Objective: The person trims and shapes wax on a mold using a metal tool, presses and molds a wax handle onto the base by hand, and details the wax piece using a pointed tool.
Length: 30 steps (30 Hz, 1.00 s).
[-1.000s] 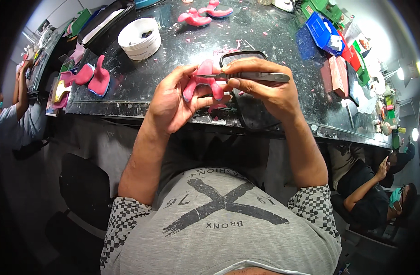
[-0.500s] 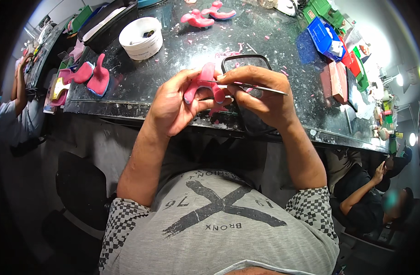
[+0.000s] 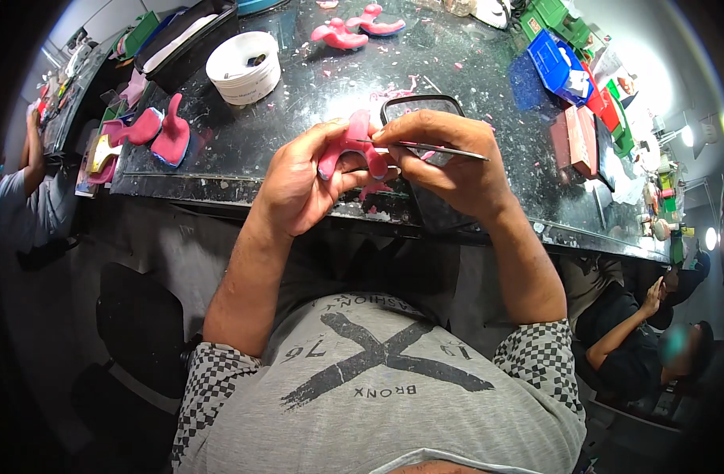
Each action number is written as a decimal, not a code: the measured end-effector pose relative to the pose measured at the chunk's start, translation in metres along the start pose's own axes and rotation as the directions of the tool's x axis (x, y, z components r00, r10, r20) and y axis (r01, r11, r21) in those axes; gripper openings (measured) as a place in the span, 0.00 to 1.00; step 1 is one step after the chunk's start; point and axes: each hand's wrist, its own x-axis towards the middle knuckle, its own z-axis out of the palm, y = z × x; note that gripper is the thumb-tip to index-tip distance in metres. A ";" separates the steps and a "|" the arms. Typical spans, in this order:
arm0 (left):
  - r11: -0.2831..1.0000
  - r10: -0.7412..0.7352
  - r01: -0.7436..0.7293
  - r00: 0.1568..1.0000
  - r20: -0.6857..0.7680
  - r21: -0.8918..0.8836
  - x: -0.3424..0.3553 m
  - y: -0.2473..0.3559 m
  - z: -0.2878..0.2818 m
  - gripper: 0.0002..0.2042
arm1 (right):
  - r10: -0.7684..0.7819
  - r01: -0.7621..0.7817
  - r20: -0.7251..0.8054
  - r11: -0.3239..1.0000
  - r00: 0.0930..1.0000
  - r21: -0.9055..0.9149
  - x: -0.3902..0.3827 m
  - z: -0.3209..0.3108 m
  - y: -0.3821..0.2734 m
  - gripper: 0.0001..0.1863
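Near the table's front edge, my left hand point(image 3: 299, 178) is closed around a pink horseshoe-shaped dental tray point(image 3: 358, 125) whose stub handle points away from me. A bluish edge shows along its near arm. In my right hand point(image 3: 449, 162) a thin metal carving tool point(image 3: 449, 150) is pinched like a pen. Its tip lies against the tray's surface at the base of the handle, and the shaft points right. Right-hand fingertips are close beside the tray. The tray's underside and part of its far arm are hidden by my fingers.
Similar pink trays point(image 3: 172, 134) stand at the left, and more pink trays point(image 3: 340, 34) lie at the back. A white tub point(image 3: 243, 69) holds small items. Under my right hand lies a black-rimmed flat object point(image 3: 445, 209). Blue bins point(image 3: 558, 67) and a pinkish box point(image 3: 579, 142) line the right. Pink shavings dot the table.
My right hand and the carving tool have shifted slightly, with the tool's tip still at the tray. My left hand and the tray stay nearly in place.
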 end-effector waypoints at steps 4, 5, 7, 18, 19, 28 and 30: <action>1.000 0.023 -0.023 1.000 0.011 0.014 -0.001 0.000 -0.002 0.19 | 0.018 -0.018 0.011 1.000 1.000 0.019 0.001 -0.001 0.001 0.11; 1.000 0.023 -0.023 1.000 0.010 0.016 -0.001 0.000 -0.002 0.19 | 0.017 -0.017 0.012 1.000 1.000 0.020 0.001 -0.001 0.000 0.11; 1.000 0.021 -0.021 1.000 0.012 0.018 0.000 0.000 0.000 0.19 | 0.020 -0.020 0.025 1.000 0.999 0.000 0.001 -0.004 -0.003 0.11; 0.996 0.042 -0.039 0.999 -0.026 0.082 -0.001 -0.001 0.005 0.19 | -0.010 0.009 0.074 1.000 0.997 0.007 0.002 -0.012 -0.002 0.12; 0.996 0.041 -0.039 0.999 -0.026 0.083 -0.001 0.000 0.004 0.19 | -0.026 0.025 0.078 1.000 0.997 0.019 0.001 -0.012 -0.001 0.12; 0.995 0.033 -0.038 0.998 0.057 0.090 0.001 0.000 0.002 0.20 | -0.067 0.064 0.132 0.997 0.989 0.032 0.000 -0.017 0.003 0.12; 0.990 0.063 -0.063 0.998 0.000 0.127 0.001 -0.002 0.003 0.20 | -0.073 0.068 0.127 0.997 0.989 0.038 -0.002 -0.017 0.004 0.13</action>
